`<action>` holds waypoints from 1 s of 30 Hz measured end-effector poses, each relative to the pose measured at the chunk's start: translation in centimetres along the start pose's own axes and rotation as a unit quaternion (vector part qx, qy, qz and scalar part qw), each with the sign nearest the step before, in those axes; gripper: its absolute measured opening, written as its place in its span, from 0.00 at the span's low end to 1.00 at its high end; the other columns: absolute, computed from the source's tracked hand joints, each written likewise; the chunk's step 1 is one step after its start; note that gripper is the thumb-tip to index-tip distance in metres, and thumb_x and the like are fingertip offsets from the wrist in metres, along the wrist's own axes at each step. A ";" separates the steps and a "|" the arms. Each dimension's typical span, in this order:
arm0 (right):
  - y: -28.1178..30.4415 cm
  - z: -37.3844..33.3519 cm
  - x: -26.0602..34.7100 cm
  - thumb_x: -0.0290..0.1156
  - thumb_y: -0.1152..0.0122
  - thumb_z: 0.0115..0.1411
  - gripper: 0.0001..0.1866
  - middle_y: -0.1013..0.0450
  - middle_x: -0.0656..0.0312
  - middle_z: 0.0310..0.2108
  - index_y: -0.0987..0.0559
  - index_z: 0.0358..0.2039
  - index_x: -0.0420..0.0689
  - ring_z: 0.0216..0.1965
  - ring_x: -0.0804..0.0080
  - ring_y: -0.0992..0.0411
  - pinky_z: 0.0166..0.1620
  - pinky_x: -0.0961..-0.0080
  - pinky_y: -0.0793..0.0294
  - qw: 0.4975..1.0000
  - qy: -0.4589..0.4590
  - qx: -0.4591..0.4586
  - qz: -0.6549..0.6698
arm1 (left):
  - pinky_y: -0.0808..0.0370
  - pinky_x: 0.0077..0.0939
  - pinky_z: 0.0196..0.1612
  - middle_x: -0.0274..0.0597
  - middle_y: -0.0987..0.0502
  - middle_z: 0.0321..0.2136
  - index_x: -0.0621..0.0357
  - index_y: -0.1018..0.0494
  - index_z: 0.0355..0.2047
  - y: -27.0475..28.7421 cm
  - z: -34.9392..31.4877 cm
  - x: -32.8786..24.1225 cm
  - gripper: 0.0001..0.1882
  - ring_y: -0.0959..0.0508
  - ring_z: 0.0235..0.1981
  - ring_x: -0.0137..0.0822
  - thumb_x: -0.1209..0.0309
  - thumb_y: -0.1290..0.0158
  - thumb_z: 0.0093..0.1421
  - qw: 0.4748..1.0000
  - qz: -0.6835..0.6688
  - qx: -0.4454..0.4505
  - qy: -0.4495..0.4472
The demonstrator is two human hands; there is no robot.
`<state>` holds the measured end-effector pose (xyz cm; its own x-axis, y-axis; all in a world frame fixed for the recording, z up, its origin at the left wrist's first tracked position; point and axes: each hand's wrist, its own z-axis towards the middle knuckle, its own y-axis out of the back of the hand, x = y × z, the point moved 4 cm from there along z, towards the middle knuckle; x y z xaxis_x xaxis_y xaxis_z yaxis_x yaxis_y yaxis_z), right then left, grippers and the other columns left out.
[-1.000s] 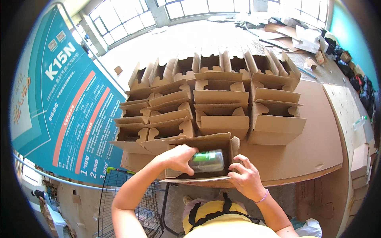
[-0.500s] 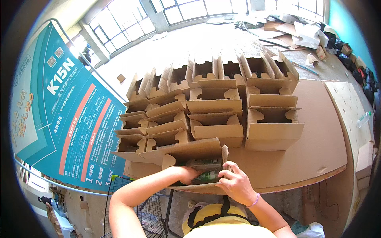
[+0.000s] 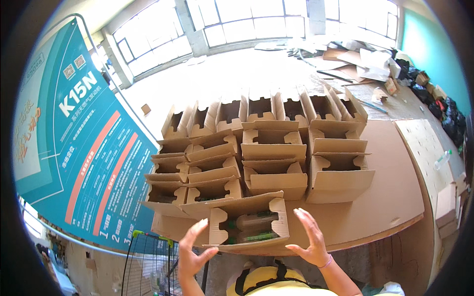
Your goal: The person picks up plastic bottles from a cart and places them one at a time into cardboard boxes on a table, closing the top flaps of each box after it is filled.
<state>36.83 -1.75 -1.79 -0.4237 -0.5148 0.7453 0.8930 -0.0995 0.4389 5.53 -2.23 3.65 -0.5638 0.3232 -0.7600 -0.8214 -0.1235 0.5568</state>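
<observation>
An open-topped brown cardboard box (image 3: 216, 226) sits at the near edge of the table, its top flaps standing up. Inside it lie clear bottles (image 3: 254, 222) with green labels; their exact number is hard to make out. My left hand (image 3: 194, 252) is just off the box's left end, fingers spread and holding nothing. Off the right end is my right hand (image 3: 312, 241), also empty, with thumb and fingers wide apart. Directly behind this box stand rows of similar open boxes (image 3: 343, 185), most with dark insides.
The boxes stand on a cardboard-covered tabletop (image 3: 390, 172). A teal printed banner (image 3: 98, 148) on a metal frame rises at the left, with a black wire basket (image 3: 148, 261) below it. Flattened cardboard and black bags (image 3: 454, 118) lie at the far right, near a plastic bottle (image 3: 443, 159).
My left hand has come out of the box and moved left. My right hand has let go of the box's right end and opened. The view has tilted up a little.
</observation>
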 end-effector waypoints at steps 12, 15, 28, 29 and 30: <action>-8.3 0.0 -2.3 0.30 0.34 0.50 0.32 0.30 0.51 0.49 0.32 0.56 0.41 0.56 0.51 0.37 0.59 0.63 0.38 0.958 -0.134 -0.202 -0.152 | 0.41 0.43 0.64 0.53 0.31 0.54 0.61 0.47 0.64 -2.3 4.2 4.4 0.51 0.34 0.58 0.50 0.70 0.32 0.41 0.955 0.250 -0.020 -0.157; -9.6 -1.1 -4.4 0.30 0.34 0.52 0.34 0.28 0.48 0.50 0.36 0.59 0.38 0.53 0.51 0.31 0.57 0.64 0.33 0.948 -0.231 -0.216 -0.031 | 0.34 0.44 0.56 0.52 0.29 0.47 0.66 0.38 0.59 -3.2 6.2 8.6 0.45 0.30 0.51 0.49 0.62 0.31 0.43 0.967 0.152 0.176 -0.107; -10.5 -3.6 -8.2 0.46 0.41 0.60 0.30 0.26 0.43 0.48 0.27 0.51 0.32 0.52 0.58 0.27 0.56 0.70 0.31 0.902 -0.369 -0.222 -0.035 | 0.35 0.58 0.55 0.83 0.55 0.60 0.54 0.61 0.69 -5.1 6.2 7.6 0.69 0.46 0.60 0.76 0.35 0.36 0.36 0.760 0.313 0.504 -0.265; -10.8 -3.6 -8.7 0.48 0.41 0.60 0.30 0.26 0.44 0.49 0.27 0.51 0.32 0.53 0.58 0.28 0.57 0.70 0.32 0.905 -0.372 -0.205 -0.011 | 0.34 0.57 0.55 0.83 0.54 0.60 0.54 0.61 0.69 -5.3 5.9 7.9 0.69 0.46 0.59 0.76 0.36 0.35 0.36 0.763 0.327 0.498 -0.251; -11.0 -3.9 -9.3 0.49 0.42 0.60 0.31 0.26 0.45 0.49 0.26 0.52 0.33 0.53 0.58 0.28 0.57 0.70 0.32 0.907 -0.375 -0.189 0.013 | 0.33 0.57 0.54 0.84 0.54 0.60 0.53 0.61 0.69 -5.5 5.5 8.3 0.69 0.45 0.59 0.76 0.37 0.35 0.36 0.764 0.342 0.493 -0.237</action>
<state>31.55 0.79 -15.47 -0.2594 0.1896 0.9470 0.8325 -0.4532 0.3188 5.84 6.27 -3.81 -0.5457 0.8318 -0.1019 0.2461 0.2753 0.9293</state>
